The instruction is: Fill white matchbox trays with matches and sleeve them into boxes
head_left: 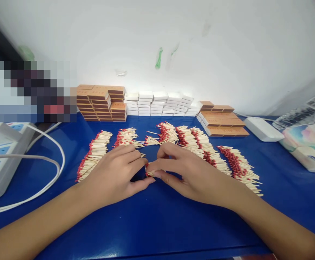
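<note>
Red-headed matches (pixel 149 174) form a small bunch between my two hands, low over the blue table. My left hand (pixel 116 171) curls in from the left, its thumb and forefinger closed about the match heads. From the right, my right hand (pixel 191 171) pinches the same bunch by its pale stick ends. My fingers cover part of the bunch. Just beyond my hands lie loose piles of matches, among them a left pile (pixel 99 148), a middle pile (pixel 168 133) and a right pile (pixel 240 168).
Along the white wall stand stacked brown matchboxes (pixel 100 103), white match trays (pixel 160 103) and more brown matchboxes (pixel 223 122). A power strip (pixel 8 173) with looping white cables (pixel 61 151) sits left. A white adapter (pixel 264 129) and a tissue pack (pixel 307 144) lie right.
</note>
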Action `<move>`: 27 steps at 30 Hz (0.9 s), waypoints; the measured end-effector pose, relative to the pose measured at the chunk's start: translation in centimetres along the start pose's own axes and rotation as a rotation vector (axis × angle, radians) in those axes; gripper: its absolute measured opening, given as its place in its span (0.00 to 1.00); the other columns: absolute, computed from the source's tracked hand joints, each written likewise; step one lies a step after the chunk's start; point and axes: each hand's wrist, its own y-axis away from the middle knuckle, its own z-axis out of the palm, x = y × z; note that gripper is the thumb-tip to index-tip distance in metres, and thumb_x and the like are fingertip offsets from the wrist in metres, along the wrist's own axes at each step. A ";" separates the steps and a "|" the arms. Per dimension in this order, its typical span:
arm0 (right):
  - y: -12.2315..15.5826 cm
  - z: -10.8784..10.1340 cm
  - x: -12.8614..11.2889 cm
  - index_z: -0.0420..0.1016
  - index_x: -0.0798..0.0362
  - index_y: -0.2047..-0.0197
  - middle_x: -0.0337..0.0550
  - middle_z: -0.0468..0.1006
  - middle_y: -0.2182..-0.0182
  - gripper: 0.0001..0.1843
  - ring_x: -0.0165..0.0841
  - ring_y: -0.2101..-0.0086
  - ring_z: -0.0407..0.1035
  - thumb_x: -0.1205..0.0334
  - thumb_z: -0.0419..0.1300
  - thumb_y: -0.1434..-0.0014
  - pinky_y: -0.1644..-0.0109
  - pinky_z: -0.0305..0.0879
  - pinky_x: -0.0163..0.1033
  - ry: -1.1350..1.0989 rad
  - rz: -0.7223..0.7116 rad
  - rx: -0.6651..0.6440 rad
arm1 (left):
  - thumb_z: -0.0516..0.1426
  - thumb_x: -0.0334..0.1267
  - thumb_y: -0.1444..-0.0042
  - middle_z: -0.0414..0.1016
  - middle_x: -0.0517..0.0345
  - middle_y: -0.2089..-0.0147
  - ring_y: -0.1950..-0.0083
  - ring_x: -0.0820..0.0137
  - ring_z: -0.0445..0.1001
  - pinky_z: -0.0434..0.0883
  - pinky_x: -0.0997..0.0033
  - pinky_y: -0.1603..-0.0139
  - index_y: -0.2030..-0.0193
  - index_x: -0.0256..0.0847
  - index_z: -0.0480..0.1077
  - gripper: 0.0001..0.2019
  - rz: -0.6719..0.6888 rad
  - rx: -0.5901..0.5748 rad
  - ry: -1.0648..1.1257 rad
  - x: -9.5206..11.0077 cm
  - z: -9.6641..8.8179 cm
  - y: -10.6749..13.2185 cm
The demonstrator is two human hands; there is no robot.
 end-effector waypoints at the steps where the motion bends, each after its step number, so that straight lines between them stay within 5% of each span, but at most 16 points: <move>1: 0.0 0.0 -0.1 0.83 0.48 0.49 0.46 0.74 0.57 0.13 0.36 0.57 0.71 0.69 0.57 0.24 0.54 0.69 0.41 0.012 -0.025 -0.011 | 0.61 0.46 0.28 0.79 0.55 0.63 0.60 0.63 0.76 0.73 0.58 0.56 0.59 0.39 0.77 0.12 0.002 0.003 -0.003 0.0 0.0 0.0; 27: 0.3 0.1 0.0 0.85 0.49 0.50 0.47 0.74 0.57 0.18 0.37 0.58 0.71 0.77 0.58 0.31 0.56 0.69 0.43 0.056 -0.057 -0.049 | 0.63 0.46 0.30 0.77 0.55 0.64 0.60 0.61 0.75 0.72 0.57 0.56 0.61 0.39 0.76 0.13 0.009 -0.010 -0.008 0.0 -0.1 0.0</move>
